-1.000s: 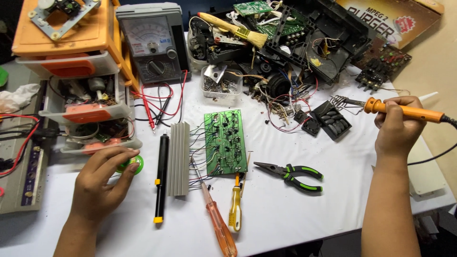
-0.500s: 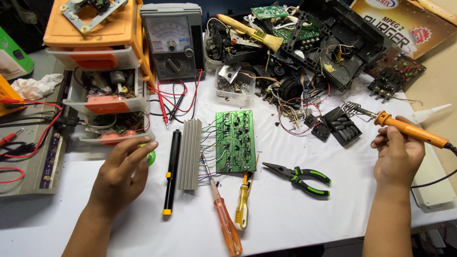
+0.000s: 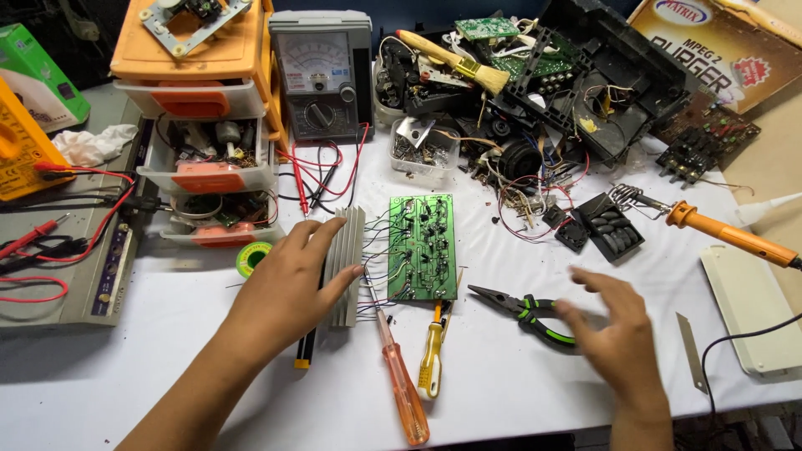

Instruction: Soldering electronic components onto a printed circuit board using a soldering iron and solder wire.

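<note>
Soldering iron [image 3: 728, 236] put down; both hands have moved in toward the board.

The left hand [image 3: 284, 284] now lies on the grey finned heat sink [image 3: 345, 263], fingers spread flat, wired to the green circuit board [image 3: 423, 247] just to its right. The right hand [image 3: 614, 334], blurred, hovers open and empty over the green-handled pliers [image 3: 526, 310] on the white counter [image 3: 518, 392]; the iron rests far right.
</note>
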